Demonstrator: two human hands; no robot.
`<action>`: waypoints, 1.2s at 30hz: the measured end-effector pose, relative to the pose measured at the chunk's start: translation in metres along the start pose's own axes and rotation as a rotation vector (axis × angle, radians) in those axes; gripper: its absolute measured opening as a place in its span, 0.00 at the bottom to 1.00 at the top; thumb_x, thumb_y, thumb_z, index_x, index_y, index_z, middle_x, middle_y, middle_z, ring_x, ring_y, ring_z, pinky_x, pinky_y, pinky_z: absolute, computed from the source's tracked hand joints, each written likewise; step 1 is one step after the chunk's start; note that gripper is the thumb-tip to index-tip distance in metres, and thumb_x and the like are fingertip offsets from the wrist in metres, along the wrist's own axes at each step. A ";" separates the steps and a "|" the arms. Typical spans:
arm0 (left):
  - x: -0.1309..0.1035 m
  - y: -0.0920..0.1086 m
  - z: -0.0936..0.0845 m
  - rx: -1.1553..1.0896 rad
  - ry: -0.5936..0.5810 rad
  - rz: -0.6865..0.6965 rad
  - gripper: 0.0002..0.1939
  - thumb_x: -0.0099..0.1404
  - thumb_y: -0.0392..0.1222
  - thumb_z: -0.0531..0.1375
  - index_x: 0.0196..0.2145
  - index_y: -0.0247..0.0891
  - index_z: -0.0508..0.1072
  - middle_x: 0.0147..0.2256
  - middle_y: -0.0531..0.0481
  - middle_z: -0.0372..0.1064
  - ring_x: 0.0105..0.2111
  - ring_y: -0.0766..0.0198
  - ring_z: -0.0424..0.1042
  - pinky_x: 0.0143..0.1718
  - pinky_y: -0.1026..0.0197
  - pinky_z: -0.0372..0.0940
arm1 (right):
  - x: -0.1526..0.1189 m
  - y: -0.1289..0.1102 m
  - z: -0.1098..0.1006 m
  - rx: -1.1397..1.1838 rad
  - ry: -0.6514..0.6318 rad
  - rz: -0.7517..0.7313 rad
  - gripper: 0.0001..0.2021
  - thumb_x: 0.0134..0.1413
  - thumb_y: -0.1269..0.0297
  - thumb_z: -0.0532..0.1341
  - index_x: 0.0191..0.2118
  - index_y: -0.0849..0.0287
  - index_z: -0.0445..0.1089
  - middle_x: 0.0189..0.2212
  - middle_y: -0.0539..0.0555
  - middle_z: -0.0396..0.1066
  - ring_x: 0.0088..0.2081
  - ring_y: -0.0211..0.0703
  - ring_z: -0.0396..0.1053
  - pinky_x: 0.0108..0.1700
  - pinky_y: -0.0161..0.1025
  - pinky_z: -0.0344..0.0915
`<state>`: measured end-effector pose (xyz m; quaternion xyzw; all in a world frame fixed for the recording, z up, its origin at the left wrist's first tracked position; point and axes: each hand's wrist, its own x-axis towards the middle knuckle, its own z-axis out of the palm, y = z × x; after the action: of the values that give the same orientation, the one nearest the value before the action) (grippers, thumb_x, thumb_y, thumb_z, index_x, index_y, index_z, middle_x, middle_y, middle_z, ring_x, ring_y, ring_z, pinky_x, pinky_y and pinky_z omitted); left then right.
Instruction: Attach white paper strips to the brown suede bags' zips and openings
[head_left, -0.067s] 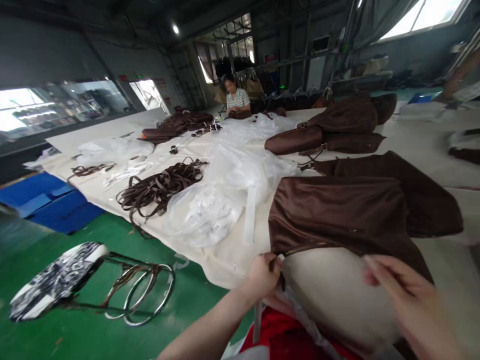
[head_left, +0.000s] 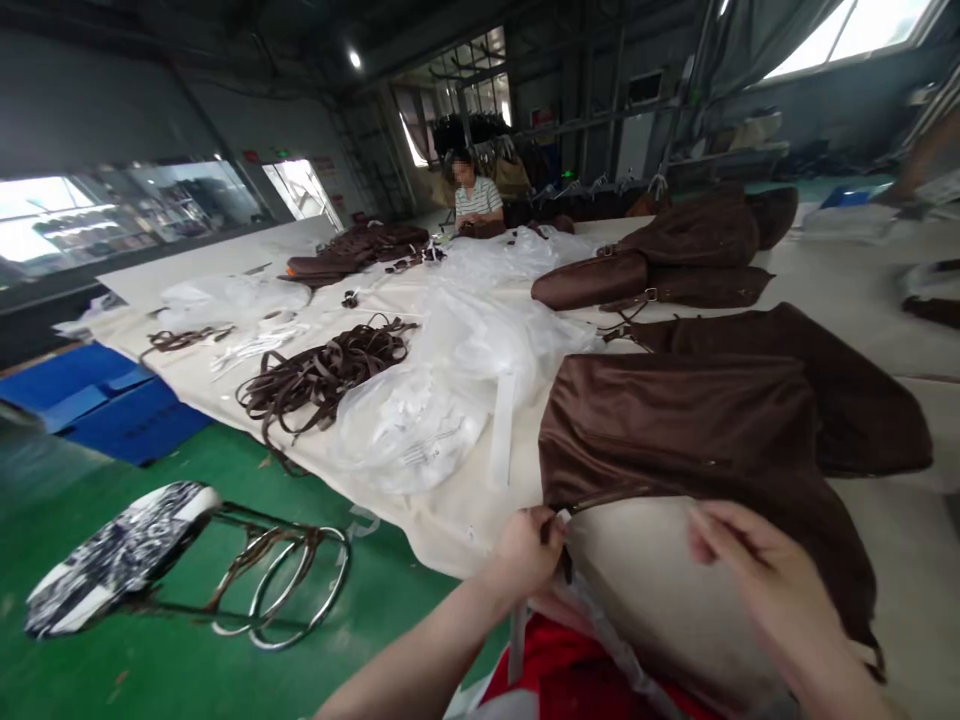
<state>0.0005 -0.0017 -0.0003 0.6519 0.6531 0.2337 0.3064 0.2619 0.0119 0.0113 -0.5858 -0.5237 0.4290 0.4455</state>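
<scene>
- I see the brown bag (head_left: 675,430) lying at the near edge of the counter (head_left: 862,300), its pale lining (head_left: 645,580) turned toward me.
- My left hand (head_left: 529,550) is closed, pinching the bag's corner at the dark zipper pull (head_left: 564,560).
- My right hand (head_left: 765,590) rests on the lining's far side, fingers curled against the brown edge; it is blurred, so I cannot tell whether it actually grips.
- Just behind lies a second brown bag (head_left: 825,370), more stacked farther back (head_left: 660,260).
- Left of the bag: clear plastic bags (head_left: 450,390), then a heap of brown straps (head_left: 322,375).
- A stool (head_left: 150,560) lies tipped on the green floor (head_left: 112,680).
- A person (head_left: 476,195) sits at the counter's far end.
</scene>
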 end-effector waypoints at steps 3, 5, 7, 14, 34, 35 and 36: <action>0.000 0.000 0.000 -0.026 0.000 0.005 0.14 0.63 0.38 0.49 0.29 0.35 0.74 0.23 0.50 0.69 0.22 0.66 0.64 0.24 0.66 0.54 | 0.010 -0.017 0.065 0.252 -0.315 0.111 0.17 0.49 0.48 0.62 0.26 0.58 0.68 0.20 0.50 0.66 0.23 0.38 0.62 0.26 0.34 0.59; 0.000 0.000 0.000 -0.035 0.000 0.002 0.14 0.63 0.39 0.50 0.27 0.35 0.73 0.22 0.50 0.68 0.22 0.67 0.63 0.24 0.66 0.53 | 0.013 -0.016 0.094 0.335 -0.424 0.188 0.18 0.47 0.47 0.63 0.24 0.59 0.66 0.19 0.48 0.64 0.20 0.35 0.59 0.23 0.33 0.54; 0.001 0.000 0.000 -0.048 0.001 -0.017 0.15 0.63 0.40 0.50 0.25 0.34 0.72 0.21 0.50 0.66 0.22 0.67 0.61 0.23 0.66 0.52 | 0.013 -0.011 0.108 0.331 -0.484 0.235 0.19 0.44 0.47 0.64 0.24 0.59 0.64 0.17 0.46 0.63 0.19 0.33 0.57 0.21 0.32 0.52; 0.000 -0.002 -0.002 -0.176 -0.017 -0.019 0.13 0.61 0.38 0.50 0.25 0.34 0.71 0.22 0.52 0.65 0.24 0.67 0.61 0.25 0.67 0.54 | 0.012 -0.003 0.110 0.137 -0.539 0.269 0.19 0.45 0.45 0.61 0.25 0.59 0.64 0.15 0.44 0.60 0.15 0.31 0.54 0.17 0.30 0.47; -0.005 0.016 -0.032 -1.183 -0.636 -0.822 0.12 0.62 0.38 0.50 0.23 0.34 0.65 0.11 0.61 0.40 0.12 0.74 0.34 0.14 0.70 0.31 | -0.007 0.017 0.116 0.118 -0.662 0.244 0.14 0.47 0.51 0.60 0.28 0.59 0.68 0.23 0.50 0.70 0.23 0.39 0.65 0.24 0.32 0.59; -0.008 0.018 -0.031 -1.273 -0.708 -0.831 0.12 0.63 0.37 0.49 0.25 0.34 0.66 0.12 0.61 0.40 0.12 0.74 0.35 0.14 0.70 0.32 | -0.009 0.019 0.116 0.114 -0.651 0.207 0.13 0.48 0.53 0.60 0.28 0.58 0.68 0.24 0.50 0.71 0.25 0.40 0.66 0.26 0.33 0.60; -0.012 0.019 -0.030 -1.357 -0.752 -0.817 0.12 0.64 0.37 0.48 0.26 0.34 0.66 0.12 0.61 0.41 0.12 0.74 0.35 0.14 0.71 0.33 | -0.010 0.020 0.117 0.119 -0.644 0.175 0.12 0.48 0.54 0.60 0.28 0.58 0.69 0.25 0.50 0.71 0.27 0.41 0.67 0.27 0.33 0.60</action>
<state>-0.0079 -0.0099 0.0349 0.0777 0.4111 0.2134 0.8828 0.1526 0.0095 -0.0356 -0.4360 -0.5592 0.6585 0.2521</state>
